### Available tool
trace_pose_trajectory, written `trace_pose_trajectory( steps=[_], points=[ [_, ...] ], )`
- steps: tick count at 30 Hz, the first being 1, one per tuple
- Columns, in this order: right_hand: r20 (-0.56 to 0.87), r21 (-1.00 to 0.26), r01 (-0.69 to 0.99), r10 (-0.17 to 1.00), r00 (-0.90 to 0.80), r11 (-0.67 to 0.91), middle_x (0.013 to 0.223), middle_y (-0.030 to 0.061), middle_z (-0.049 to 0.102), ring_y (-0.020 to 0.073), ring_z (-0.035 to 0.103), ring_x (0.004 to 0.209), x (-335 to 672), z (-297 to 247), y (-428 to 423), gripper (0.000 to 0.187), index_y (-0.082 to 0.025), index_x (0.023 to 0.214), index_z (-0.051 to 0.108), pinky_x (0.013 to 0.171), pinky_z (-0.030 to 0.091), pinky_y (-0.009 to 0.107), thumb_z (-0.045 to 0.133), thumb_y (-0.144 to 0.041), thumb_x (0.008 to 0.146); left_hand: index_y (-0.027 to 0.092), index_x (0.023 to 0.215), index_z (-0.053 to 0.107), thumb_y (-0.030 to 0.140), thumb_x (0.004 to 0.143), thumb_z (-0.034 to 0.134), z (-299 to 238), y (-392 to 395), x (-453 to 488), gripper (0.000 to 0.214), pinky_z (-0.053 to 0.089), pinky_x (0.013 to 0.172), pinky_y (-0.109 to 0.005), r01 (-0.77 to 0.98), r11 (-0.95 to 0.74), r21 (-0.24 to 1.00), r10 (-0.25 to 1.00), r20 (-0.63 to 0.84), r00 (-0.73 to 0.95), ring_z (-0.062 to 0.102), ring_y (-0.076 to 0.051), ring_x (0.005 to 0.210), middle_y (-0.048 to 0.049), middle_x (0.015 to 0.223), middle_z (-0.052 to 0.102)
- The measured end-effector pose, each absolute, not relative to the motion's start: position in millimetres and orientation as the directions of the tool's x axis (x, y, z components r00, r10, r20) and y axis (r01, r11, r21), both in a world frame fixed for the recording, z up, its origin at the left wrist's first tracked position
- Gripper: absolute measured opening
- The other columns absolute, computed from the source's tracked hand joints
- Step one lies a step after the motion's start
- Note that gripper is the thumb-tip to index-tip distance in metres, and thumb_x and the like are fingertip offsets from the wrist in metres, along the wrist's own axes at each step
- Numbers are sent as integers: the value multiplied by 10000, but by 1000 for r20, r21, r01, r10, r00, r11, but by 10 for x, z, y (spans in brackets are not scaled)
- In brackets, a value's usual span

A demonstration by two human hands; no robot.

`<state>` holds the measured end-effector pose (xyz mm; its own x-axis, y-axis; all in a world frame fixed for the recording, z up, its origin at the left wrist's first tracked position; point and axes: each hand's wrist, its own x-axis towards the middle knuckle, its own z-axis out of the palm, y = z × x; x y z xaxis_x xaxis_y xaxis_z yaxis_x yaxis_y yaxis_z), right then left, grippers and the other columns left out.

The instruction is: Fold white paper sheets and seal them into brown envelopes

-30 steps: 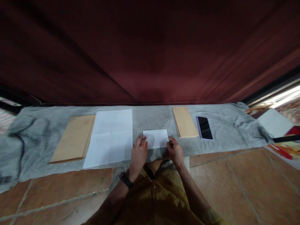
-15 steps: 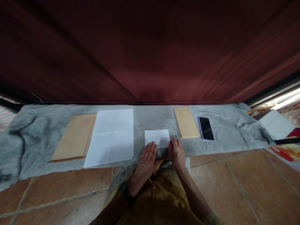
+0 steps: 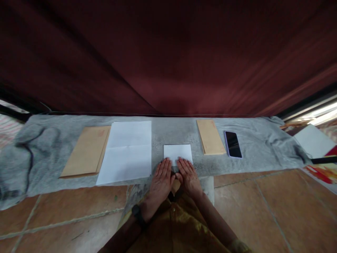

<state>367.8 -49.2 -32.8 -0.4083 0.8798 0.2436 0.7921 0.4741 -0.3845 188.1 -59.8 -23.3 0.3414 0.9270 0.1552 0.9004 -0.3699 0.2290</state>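
Observation:
A small folded white paper [image 3: 178, 153] lies on the grey cloth [image 3: 237, 168] straight in front of me. My left hand [image 3: 161, 179] rests flat with fingers stretched out, fingertips on the paper's near edge. My right hand [image 3: 187, 175] lies flat beside it, fingers out, also pressing the near edge. Neither hand holds anything. A black watch sits on my left wrist.
A large unfolded white sheet [image 3: 127, 151] and a stack of brown envelopes [image 3: 88, 151] lie to the left. To the right lie a narrower brown envelope stack [image 3: 210, 137] and a black phone [image 3: 233, 144]. A dark red curtain [image 3: 168, 56] hangs behind; tiled floor is in front.
Both hands moved from the paper's left and right sides to its near edge. They now lie flat side by side, fingers extended.

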Motion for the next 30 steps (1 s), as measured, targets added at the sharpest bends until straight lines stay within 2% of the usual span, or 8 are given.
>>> trace_pose_trajectory(
  steps=[8,13,19,23,27,30],
  points=[
    [262,-341,801,868,-422,493,1596,119,415,247,360,1497,3724,-377,-511,581,-185,1604,265,1234,316,507,397,-332,1058,72,1599,206,267,1005,348,-272,-259,2038,642,251,1259,-486,911,-322,259,943,170,285,223,-258,1545,-180,1634,318],
    [274,-333,809,870,-409,485,1591,135,419,239,352,1501,3709,-380,-518,578,-150,1605,251,1238,312,498,378,-284,1058,25,1575,254,249,994,333,-289,10,2137,628,214,1264,-493,917,-309,252,949,139,281,187,-269,1554,-190,1636,310],
    [249,-428,801,907,-340,418,1554,122,478,246,408,1469,3685,-326,-492,525,-181,1570,360,1215,353,505,369,-289,1057,85,1581,279,286,1004,343,-302,57,2115,615,205,1259,-524,934,-259,247,963,136,232,214,-267,1552,-163,1633,330],
    [259,-507,778,926,-274,372,1548,136,483,249,407,1469,3623,-281,-335,503,-162,1541,415,1194,384,508,321,-312,1071,84,1577,294,280,997,355,-285,43,2097,615,208,1258,-523,935,-268,231,962,122,245,224,-278,1549,-166,1630,341],
    [243,-483,790,925,-293,377,1606,133,394,258,328,1511,3489,-256,-75,532,-154,1560,382,1214,349,502,326,-356,1071,73,1574,302,224,968,378,-269,48,2102,629,192,1264,-511,939,-287,191,957,88,275,179,-287,1560,-176,1648,295],
    [221,-445,817,929,-296,366,1592,132,419,254,334,1507,3426,-284,96,513,-152,1537,425,1220,329,492,328,-348,1073,83,1570,323,202,971,365,-269,54,2114,612,196,1264,-507,945,-275,180,961,82,264,194,-291,1556,-167,1653,287]
  ],
)
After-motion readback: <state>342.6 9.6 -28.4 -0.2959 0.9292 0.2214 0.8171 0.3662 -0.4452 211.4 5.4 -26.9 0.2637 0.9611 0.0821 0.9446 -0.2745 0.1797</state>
